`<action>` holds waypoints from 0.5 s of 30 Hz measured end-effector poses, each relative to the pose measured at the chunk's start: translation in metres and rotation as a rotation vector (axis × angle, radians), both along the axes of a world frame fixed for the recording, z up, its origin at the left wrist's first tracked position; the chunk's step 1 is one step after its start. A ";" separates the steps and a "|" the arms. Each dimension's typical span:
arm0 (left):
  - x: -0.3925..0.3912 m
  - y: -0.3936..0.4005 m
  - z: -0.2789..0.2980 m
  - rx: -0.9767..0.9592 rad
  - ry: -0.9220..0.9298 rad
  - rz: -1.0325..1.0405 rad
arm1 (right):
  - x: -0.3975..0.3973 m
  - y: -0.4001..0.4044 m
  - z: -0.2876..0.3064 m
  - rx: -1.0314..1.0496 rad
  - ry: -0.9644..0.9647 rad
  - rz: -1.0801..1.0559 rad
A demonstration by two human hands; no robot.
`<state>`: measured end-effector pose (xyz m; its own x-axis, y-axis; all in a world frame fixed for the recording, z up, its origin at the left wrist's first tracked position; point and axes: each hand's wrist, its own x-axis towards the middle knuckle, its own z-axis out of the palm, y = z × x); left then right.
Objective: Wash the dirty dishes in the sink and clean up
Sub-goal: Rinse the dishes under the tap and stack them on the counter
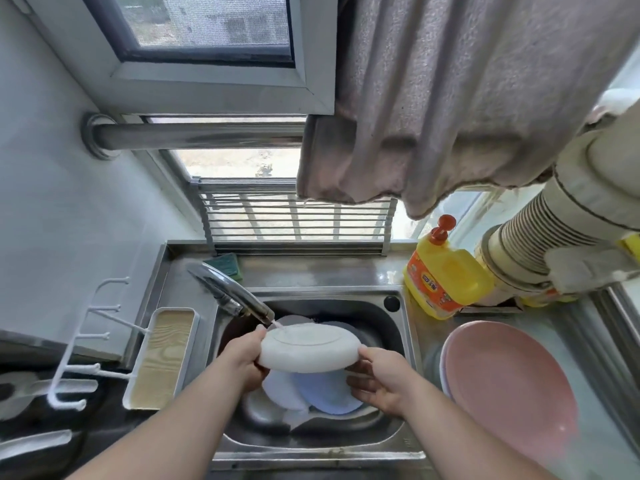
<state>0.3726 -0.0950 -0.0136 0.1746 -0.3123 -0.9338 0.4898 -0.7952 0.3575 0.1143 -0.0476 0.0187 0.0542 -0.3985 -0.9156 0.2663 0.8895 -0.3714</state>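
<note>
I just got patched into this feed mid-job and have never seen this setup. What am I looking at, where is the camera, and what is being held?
There is no machine here: these are a person's two bare hands. The single picture comes from a wide-angle camera worn on the person's head, looking down over a steel sink.

The left hand and right hand each have a grip on one end of a white dish, turned bottom up under water from the faucet. More plates lie in the basin below.

On the counter to the right sit stacked pink plates and a yellow detergent bottle. A green sponge lies behind the faucet.
</note>
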 end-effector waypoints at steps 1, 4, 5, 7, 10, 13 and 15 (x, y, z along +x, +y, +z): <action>0.003 -0.003 0.000 -0.003 0.021 0.021 | 0.001 0.003 0.001 -0.026 0.014 0.028; 0.018 -0.007 0.003 0.054 0.095 0.054 | 0.009 0.012 0.002 -0.143 0.073 0.129; 0.024 -0.009 0.005 0.110 0.126 0.070 | 0.015 0.015 0.005 -0.193 0.100 0.189; 0.040 -0.008 0.005 0.220 0.222 0.062 | 0.028 0.018 0.011 -0.308 0.221 0.367; 0.058 -0.004 0.000 0.267 0.374 -0.104 | 0.049 0.019 0.018 -0.475 0.515 0.519; 0.068 -0.001 0.005 0.220 0.469 -0.258 | 0.059 0.013 0.027 -0.571 0.815 0.515; 0.068 0.005 0.008 0.196 0.519 -0.278 | 0.059 0.013 0.038 -0.596 0.918 0.557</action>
<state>0.4409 -0.0896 -0.0057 -0.3810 -0.0951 -0.9197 0.3254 -0.9449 -0.0371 0.1734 -0.0350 0.0571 -0.2176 -0.8963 -0.3864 -0.6706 0.4250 -0.6081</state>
